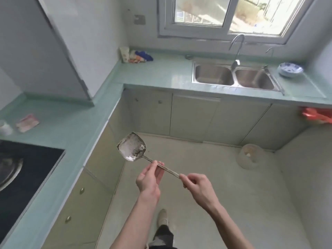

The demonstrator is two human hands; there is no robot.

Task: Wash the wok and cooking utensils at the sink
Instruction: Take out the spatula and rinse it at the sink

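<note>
We hold the spatula (133, 147) over the floor (197, 186), well short of the sink (235, 77). Our right hand (195, 182) grips the end of the handle, fingers curled round it; our left hand (149, 178) pinches the handle nearer the blade, thumb on top. The blade is smeared with dark residue.

The sink has two basins, and both look bare, though the glare makes that hard to judge. The tap (237, 49) arches over the divider between them. A blue-and-white bowl (290, 69) sits on the counter (158, 72) just right of the sink; we cannot see into it. A cup (124, 53) and a bundle of cloths (142, 56) stand in the far corner. A clear bowl-like thing (251, 156) lies on the floor near the right cabinets.

The counter runs in an L, its edge along our left and ahead. The hob (23, 169) is at our left. Open floor lies between us and the sink cabinets (195, 115).
</note>
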